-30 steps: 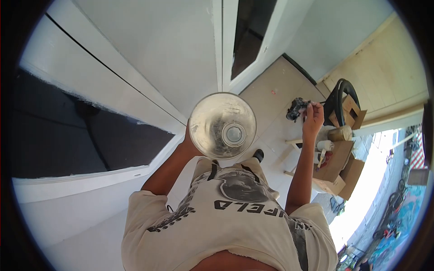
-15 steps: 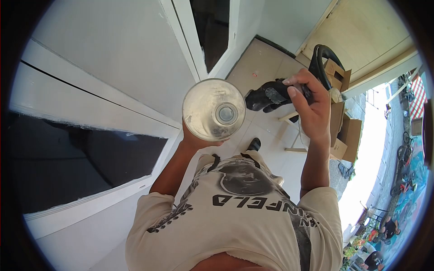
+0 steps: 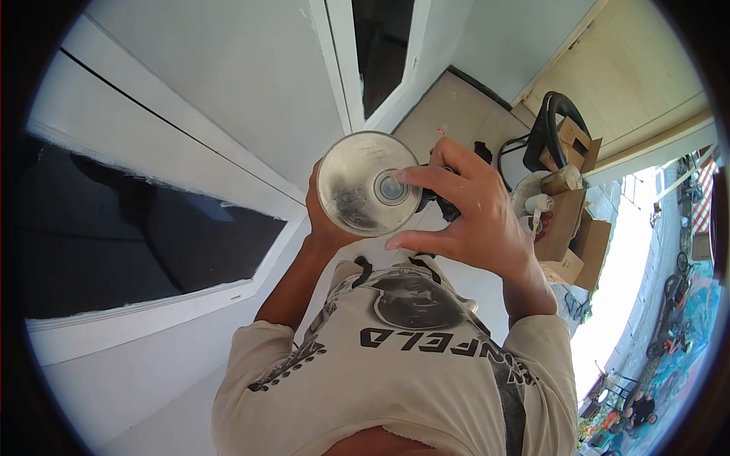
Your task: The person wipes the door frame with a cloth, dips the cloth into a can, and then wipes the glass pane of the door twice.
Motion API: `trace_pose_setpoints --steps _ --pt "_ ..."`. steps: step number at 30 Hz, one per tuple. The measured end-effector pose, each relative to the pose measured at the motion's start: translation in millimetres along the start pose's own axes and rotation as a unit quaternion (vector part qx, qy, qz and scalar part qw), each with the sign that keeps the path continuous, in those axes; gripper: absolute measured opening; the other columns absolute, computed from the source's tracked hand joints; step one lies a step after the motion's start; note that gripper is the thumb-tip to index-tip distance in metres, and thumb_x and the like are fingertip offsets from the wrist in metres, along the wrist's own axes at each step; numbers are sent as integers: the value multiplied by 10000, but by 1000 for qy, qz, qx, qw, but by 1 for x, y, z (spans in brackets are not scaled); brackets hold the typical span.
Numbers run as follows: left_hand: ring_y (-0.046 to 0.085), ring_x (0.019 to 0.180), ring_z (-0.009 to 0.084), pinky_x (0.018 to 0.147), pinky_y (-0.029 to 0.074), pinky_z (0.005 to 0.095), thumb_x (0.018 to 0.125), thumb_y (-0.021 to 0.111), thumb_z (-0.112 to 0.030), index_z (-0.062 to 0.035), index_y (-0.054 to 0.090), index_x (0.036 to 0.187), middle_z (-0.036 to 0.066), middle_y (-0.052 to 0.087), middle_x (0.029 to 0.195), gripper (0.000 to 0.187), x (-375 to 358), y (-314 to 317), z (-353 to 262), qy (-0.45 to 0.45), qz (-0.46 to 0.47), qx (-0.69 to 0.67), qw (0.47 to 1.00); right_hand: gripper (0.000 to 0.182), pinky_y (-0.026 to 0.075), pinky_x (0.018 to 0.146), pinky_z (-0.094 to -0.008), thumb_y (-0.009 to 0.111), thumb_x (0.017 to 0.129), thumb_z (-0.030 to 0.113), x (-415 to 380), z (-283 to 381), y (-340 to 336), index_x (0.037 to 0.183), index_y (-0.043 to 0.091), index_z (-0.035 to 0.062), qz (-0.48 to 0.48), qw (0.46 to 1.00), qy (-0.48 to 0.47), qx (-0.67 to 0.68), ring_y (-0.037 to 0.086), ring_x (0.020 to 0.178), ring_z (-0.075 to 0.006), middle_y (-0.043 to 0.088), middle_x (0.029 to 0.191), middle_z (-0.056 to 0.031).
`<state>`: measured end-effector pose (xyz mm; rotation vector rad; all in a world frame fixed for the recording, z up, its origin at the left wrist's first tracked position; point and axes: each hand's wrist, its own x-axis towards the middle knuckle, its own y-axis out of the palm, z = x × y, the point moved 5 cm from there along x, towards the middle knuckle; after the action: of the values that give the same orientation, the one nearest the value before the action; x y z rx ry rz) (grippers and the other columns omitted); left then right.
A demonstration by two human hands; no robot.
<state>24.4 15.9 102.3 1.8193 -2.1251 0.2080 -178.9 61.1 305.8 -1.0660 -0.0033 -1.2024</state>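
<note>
My left hand [image 3: 327, 216] is wrapped round the side of a round metal can [image 3: 353, 182], whose scuffed silvery top tilts up toward me. A small round cap [image 3: 391, 187] sits off-centre in that top. My right hand [image 3: 475, 209] reaches in from the right with thumb and index finger spread apart. Its index fingertip is at the edge of the cap, and the thumb tip lies just beyond the can's lower right rim. Behind the right hand shows a black glove-like item [image 3: 447, 207], mostly hidden by the fingers.
A white-framed dark glass panel [image 3: 152, 228] stands at my left. Opened cardboard boxes [image 3: 589, 247] sit at the right, with a white bottle [image 3: 540, 203] and a dusty tin [image 3: 561, 181] beside them. A black-framed chair [image 3: 553, 125] stands behind. Bright street beyond, with people farther off.
My right hand has moved left from the black glove-like item it pinched to the can's cap, its thumb and index finger spreading. My left hand still holds the can. The view has shifted slightly.
</note>
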Motion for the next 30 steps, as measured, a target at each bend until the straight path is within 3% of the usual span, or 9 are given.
trace_pose_setpoints --steps 5,7,8,10,14,16,17,19,30 --pt "646 1187 251 1027 533 399 601 924 -291 -16 412 1435 155 610 1332 1016 -4 -12 -12 -32 -41 -66 996 492 448 649 -370 927 657 221 0 7 17 1073 721 59 -5 999 5 48 548 760 -264 522 853 -80" --pt "647 1182 250 1024 535 398 633 889 -297 -16 418 1432 156 611 1326 970 -7 -14 -16 -43 -55 -94 993 498 447 660 -369 918 660 142 -3 8 22 1099 702 48 4 994 -34 103 552 771 -275 529 873 -84" --pt "648 1180 249 1023 536 397 648 872 -300 -16 421 1430 156 612 1323 947 -8 -15 -19 -49 -62 -108 991 498 447 660 -369 918 660 142 -4 10 26 1099 702 48 6 994 -36 105 552 771 -275 529 873 -84" --pt "649 1175 247 1021 539 396 680 837 -306 -15 426 1428 157 614 1317 901 -8 -17 -22 -61 -75 -136 986 553 414 626 -308 948 671 236 -7 14 30 1136 723 39 -35 997 -26 58 475 733 -179 490 869 -60" --pt "652 1165 243 1016 544 394 743 768 -318 -15 438 1422 158 617 1305 814 -7 -22 -29 -82 -99 -193 973 592 410 632 -306 938 687 263 5 22 21 1187 722 30 -39 998 6 52 472 738 -177 483 875 -58" --pt "653 1160 242 1013 546 393 774 733 -325 -15 444 1419 159 618 1299 772 -10 -23 -35 -91 -108 -221 965 636 441 686 -383 913 673 175 8 23 20 1246 674 36 -1 999 2 50 518 791 -270 491 888 -101" --pt "653 1158 241 1012 548 393 790 716 -328 -15 446 1418 159 619 1296 751 -11 -24 -38 -95 -113 -236 961 636 441 686 -383 913 673 175 8 21 22 1246 674 36 -1 999 0 50 518 791 -270 491 888 -101" --pt "655 1153 239 1010 550 392 821 681 -334 -15 452 1415 159 621 1289 712 -13 -22 -44 -103 -120 -265 951 646 409 654 -309 924 705 323 6 20 26 1233 707 18 -5 998 -43 38 471 768 -186 479 882 -65" --pt "661 1126 229 997 564 387 994 491 -368 -14 483 1399 163 629 1256 538 -4 -13 -62 -152 -165 -416 881 613 386 649 -295 938 697 251 6 33 34 1219 697 37 17 994 -28 106 453 769 -163 495 894 -50"
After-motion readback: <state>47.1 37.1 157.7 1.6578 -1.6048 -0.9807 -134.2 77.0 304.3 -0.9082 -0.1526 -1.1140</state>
